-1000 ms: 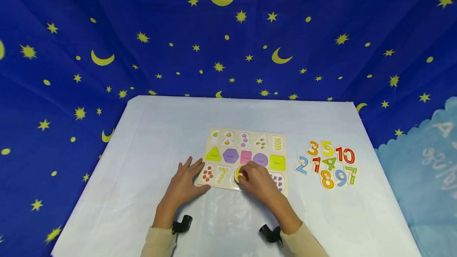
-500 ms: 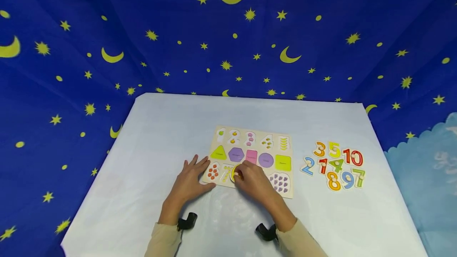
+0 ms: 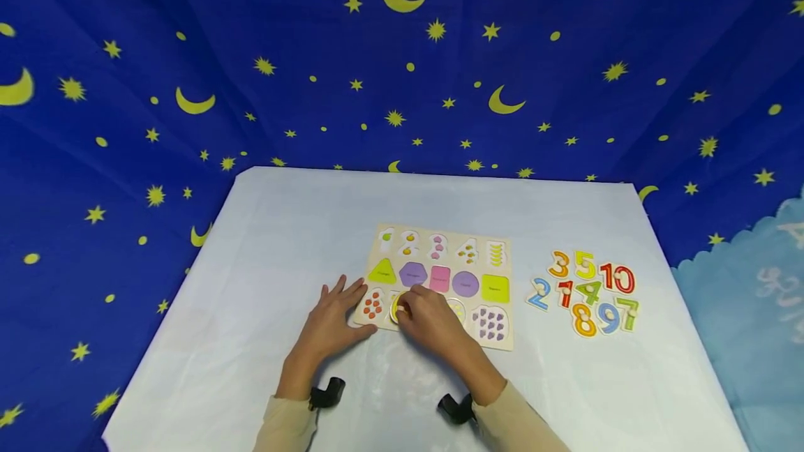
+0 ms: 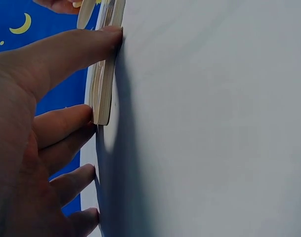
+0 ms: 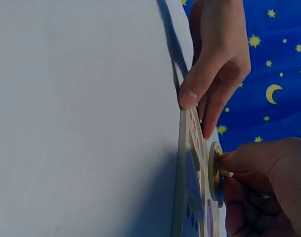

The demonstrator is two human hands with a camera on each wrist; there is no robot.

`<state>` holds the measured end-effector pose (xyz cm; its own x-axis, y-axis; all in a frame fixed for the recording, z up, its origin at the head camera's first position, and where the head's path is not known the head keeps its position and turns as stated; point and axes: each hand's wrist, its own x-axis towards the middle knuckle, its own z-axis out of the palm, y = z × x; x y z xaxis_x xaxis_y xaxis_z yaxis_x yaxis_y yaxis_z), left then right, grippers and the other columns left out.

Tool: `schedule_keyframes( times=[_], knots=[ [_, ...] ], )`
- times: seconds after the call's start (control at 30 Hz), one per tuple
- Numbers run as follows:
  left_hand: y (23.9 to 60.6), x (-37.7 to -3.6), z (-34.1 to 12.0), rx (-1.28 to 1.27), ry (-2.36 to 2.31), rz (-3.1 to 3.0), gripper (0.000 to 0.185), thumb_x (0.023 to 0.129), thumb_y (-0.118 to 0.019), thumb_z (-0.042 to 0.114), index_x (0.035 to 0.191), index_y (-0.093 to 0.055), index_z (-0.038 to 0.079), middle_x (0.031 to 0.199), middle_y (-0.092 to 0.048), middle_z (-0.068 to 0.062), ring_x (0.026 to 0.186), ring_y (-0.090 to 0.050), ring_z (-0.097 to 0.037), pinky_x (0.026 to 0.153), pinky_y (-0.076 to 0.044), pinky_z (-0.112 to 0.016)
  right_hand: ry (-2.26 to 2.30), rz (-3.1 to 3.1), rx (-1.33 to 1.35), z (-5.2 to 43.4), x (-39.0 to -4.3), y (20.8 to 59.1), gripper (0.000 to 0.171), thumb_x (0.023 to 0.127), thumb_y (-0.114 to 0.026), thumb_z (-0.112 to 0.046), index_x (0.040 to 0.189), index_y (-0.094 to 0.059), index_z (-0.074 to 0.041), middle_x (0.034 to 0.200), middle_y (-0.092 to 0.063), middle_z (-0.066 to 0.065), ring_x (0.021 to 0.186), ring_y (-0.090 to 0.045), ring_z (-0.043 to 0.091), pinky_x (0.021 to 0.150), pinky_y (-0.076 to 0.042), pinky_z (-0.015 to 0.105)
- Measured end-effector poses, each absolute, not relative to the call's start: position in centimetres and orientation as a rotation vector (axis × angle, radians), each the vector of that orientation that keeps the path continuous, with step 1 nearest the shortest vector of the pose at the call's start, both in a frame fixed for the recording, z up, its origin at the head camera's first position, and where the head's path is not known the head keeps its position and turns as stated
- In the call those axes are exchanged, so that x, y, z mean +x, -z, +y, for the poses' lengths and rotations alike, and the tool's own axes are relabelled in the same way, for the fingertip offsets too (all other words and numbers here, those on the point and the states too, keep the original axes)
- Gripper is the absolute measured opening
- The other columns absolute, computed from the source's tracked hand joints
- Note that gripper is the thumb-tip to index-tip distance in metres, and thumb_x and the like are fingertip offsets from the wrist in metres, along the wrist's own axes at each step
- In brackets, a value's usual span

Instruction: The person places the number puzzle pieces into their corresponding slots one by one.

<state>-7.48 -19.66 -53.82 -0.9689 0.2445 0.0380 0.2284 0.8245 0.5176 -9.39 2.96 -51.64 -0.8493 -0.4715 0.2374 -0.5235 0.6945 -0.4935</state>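
Note:
A wooden puzzle board [image 3: 452, 261] with fruit-printed number recesses and coloured shapes lies flat on the table. My left hand [image 3: 329, 323] rests at its near left corner, thumb [image 4: 91, 47] against the front edge and forefinger by the left side, fingers spread. My right hand [image 3: 436, 323] pinches the small knob of a yellow puzzle piece [image 3: 396, 307] with a pale border. It is tilted over the bottom row, just right of the red-fruit six recess [image 3: 373, 305], covering most of the recess there. The right wrist view shows this yellow piece [image 5: 214, 170] standing off the board's face.
Right of the board lie several knobbed number pieces, among them a blue 2 [image 3: 539, 294], an orange 8 [image 3: 584, 319] and a red 10 [image 3: 618, 277]. A white cloth [image 3: 295, 215] covers the table; a blue star-patterned curtain [image 3: 339, 33] hangs behind.
My right hand has slid the yellow piece leftward along the bottom row, uncovering the recesses to its right. My left hand stays at the board's corner. The head view has shifted slightly.

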Motion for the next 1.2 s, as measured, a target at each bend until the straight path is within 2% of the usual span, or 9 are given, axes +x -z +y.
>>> schedule_keyframes(
  times=[0.4,0.63,0.8,1.0,1.2],
  knots=[
    [53.8,-8.1,-19.3,0.421,-0.843,2.977,0.080,0.072,-0.078,0.052,0.139,-0.054,0.014,0.147,-0.043,0.004,0.142,-0.023,-0.027,0.115,-0.013,-0.054,-0.859,-2.835,0.787,1.9,-10.1,51.5,0.006,0.080,-0.072,-0.013,0.084,-0.071,-0.009,0.071,-0.048,-0.008,0.060,-0.046,0.008,0.054,-0.043,0.022],
    [53.8,-7.7,-19.6,0.400,-0.842,2.965,0.081,0.072,-0.079,0.052,0.139,-0.054,0.014,0.147,-0.043,0.003,0.141,-0.024,-0.028,0.114,-0.013,-0.055,-0.843,-2.802,0.906,1.2,-10.5,51.3,0.007,0.081,-0.071,-0.013,0.085,-0.072,-0.008,0.070,-0.049,-0.007,0.060,-0.046,0.008,0.054,-0.042,0.021],
    [54.0,-7.7,-19.8,0.410,-0.844,2.968,0.082,0.072,-0.078,0.053,0.140,-0.052,0.015,0.147,-0.043,0.003,0.141,-0.024,-0.028,0.114,-0.014,-0.055,-0.796,-2.771,0.980,0.2,-11.0,50.9,0.003,0.081,-0.070,-0.013,0.079,-0.069,-0.011,0.068,-0.045,-0.008,0.059,-0.045,0.007,0.053,-0.040,0.020],
    [53.9,-7.5,-20.0,0.423,-0.864,2.983,0.079,0.073,-0.078,0.051,0.139,-0.054,0.016,0.145,-0.046,0.000,0.140,-0.026,-0.032,0.112,-0.014,-0.059,-0.773,-2.739,1.076,-1.6,-11.2,50.8,0.013,0.080,-0.069,-0.014,0.070,-0.063,-0.015,0.066,-0.044,-0.009,0.058,-0.044,0.007,0.052,-0.038,0.020],
    [54.0,-7.5,-19.9,0.456,-0.888,2.976,0.077,0.074,-0.079,0.050,0.140,-0.053,0.021,0.145,-0.046,-0.001,0.140,-0.025,-0.032,0.112,-0.014,-0.061,-0.714,-2.753,1.064,-2.5,-11.1,50.8,0.019,0.077,-0.069,-0.014,0.063,-0.057,-0.018,0.065,-0.044,-0.009,0.055,-0.045,0.007,0.049,-0.038,0.021]
  ],
)
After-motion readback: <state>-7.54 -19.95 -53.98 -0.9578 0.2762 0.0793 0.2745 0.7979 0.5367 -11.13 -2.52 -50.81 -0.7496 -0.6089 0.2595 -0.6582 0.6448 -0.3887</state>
